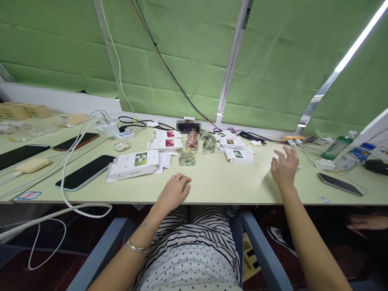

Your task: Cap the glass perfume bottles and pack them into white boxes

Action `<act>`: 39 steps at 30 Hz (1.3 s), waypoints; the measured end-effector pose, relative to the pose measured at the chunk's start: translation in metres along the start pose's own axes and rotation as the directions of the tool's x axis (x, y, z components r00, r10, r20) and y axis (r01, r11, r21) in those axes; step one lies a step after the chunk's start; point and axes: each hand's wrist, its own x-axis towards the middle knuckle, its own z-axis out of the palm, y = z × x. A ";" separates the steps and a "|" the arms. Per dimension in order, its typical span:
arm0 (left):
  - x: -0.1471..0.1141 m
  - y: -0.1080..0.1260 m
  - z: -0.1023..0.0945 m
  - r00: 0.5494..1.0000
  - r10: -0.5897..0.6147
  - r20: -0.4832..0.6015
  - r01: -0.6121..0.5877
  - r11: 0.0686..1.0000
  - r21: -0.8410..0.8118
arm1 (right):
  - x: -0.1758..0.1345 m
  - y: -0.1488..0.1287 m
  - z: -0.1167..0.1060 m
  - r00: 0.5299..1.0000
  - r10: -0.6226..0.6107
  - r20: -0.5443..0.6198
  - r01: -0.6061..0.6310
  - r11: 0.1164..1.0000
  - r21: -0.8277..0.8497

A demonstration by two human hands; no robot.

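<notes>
My left hand (174, 189) rests on the near part of the table, fingers loosely bent and thumb a little apart, with nothing seen in it. Above the table at right, my right hand (285, 166) has its fingers spread; a white thing (298, 168) shows only partly behind it, its kind hidden. A round clear container (187, 158) with green contents lies beyond my left hand. Behind it are similar containers with red contents (192, 144) and green contents (209, 144). White flat boxes with flower pictures lie on the left (133, 164) and right (239, 155).
A phone (86, 173) and an earbud case (121, 146) lie left, near white cables (65, 169). Farther right are another phone (339, 184), a green bottle (339, 145) and a blue-capped bottle (356, 157). Another person's hand (368, 222) shows below the table edge at right.
</notes>
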 end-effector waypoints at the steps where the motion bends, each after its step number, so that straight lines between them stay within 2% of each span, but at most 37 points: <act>1: 0.000 0.000 0.000 1.000 -0.003 0.001 0.003 1.000 0.000 | 0.005 -0.009 0.005 0.999 -0.033 0.029 0.033 0.999 0.026; 4: -0.001 0.001 -0.001 1.000 -0.002 0.006 0.002 1.000 0.000 | 0.018 -0.036 0.026 0.987 -0.043 0.153 0.032 0.997 0.074; 6: -0.001 0.001 -0.002 1.000 -0.001 0.007 0.001 1.000 -0.001 | 0.023 -0.051 0.042 0.951 -0.012 0.310 -0.010 0.997 0.072; 7: -0.001 0.002 -0.003 1.000 -0.002 0.006 0.002 1.000 -0.003 | 0.023 -0.057 0.050 0.914 0.020 0.405 -0.043 0.998 0.048; 8: -0.001 0.002 -0.003 1.000 -0.004 0.006 0.004 1.000 -0.005 | 0.023 -0.063 0.057 0.856 0.058 0.513 -0.074 0.997 0.012; 10: -0.001 0.003 -0.004 1.000 -0.010 0.005 0.010 1.000 -0.012 | 0.018 -0.071 0.066 0.699 0.116 0.706 -0.106 0.993 -0.058; 12: -0.001 0.003 -0.004 1.000 -0.015 0.002 0.015 1.000 -0.018 | 0.009 -0.077 0.067 0.572 0.126 0.811 -0.096 0.992 -0.087; 13: -0.002 0.003 -0.004 1.000 -0.014 0.000 0.014 1.000 -0.020 | 0.004 -0.080 0.063 0.540 0.111 0.834 -0.081 0.993 -0.080; 15: -0.002 0.003 -0.004 1.000 -0.012 0.001 0.012 1.000 -0.022 | -0.008 -0.089 0.048 0.522 0.055 0.851 -0.044 0.998 -0.038; 17: -0.004 0.003 -0.005 1.000 -0.011 0.018 0.012 1.000 -0.028 | -0.020 -0.103 0.027 0.497 -0.064 0.865 0.009 0.998 0.068; 21: -0.005 0.004 -0.009 0.997 0.034 0.071 -0.028 0.997 -0.077 | -0.042 -0.146 -0.017 0.497 -0.371 0.784 0.100 0.922 0.373; 23: -0.005 0.004 -0.010 0.993 0.067 0.098 -0.058 0.994 -0.093 | -0.046 -0.165 -0.027 0.505 -0.508 0.698 0.085 0.834 0.546; 25: -0.005 0.003 -0.011 0.988 0.082 0.134 -0.071 0.994 -0.085 | -0.045 -0.175 -0.027 0.545 -0.566 0.618 0.008 0.740 0.672; 26: -0.004 0.003 -0.011 0.985 0.084 0.152 -0.073 0.995 -0.075 | -0.043 -0.175 -0.023 0.588 -0.546 0.597 -0.054 0.710 0.702; 28: -0.003 0.003 -0.011 0.980 0.086 0.178 -0.078 0.995 -0.055 | -0.040 -0.169 -0.012 0.673 -0.430 0.602 -0.194 0.683 0.704; 29: -0.002 0.004 -0.011 0.979 0.089 0.186 -0.081 0.996 -0.048 | -0.040 -0.163 -0.005 0.695 -0.365 0.620 -0.261 0.675 0.690; 30: -0.001 0.006 -0.011 0.977 0.091 0.191 -0.084 0.996 -0.043 | -0.040 -0.157 0.000 0.697 -0.319 0.642 -0.317 0.666 0.675; 32: 0.001 0.011 -0.011 0.973 0.096 0.211 -0.090 0.995 -0.040 | -0.043 -0.145 0.008 0.674 -0.297 0.676 -0.375 0.651 0.660; 35: 0.007 0.020 -0.010 0.966 0.102 0.237 -0.096 0.995 -0.037 | -0.048 -0.137 0.010 0.650 -0.315 0.691 -0.384 0.649 0.657; 39: 0.017 0.023 -0.010 0.967 0.138 0.215 -0.136 0.990 -0.023 | -0.049 -0.137 0.006 0.630 -0.315 0.710 -0.420 0.630 0.653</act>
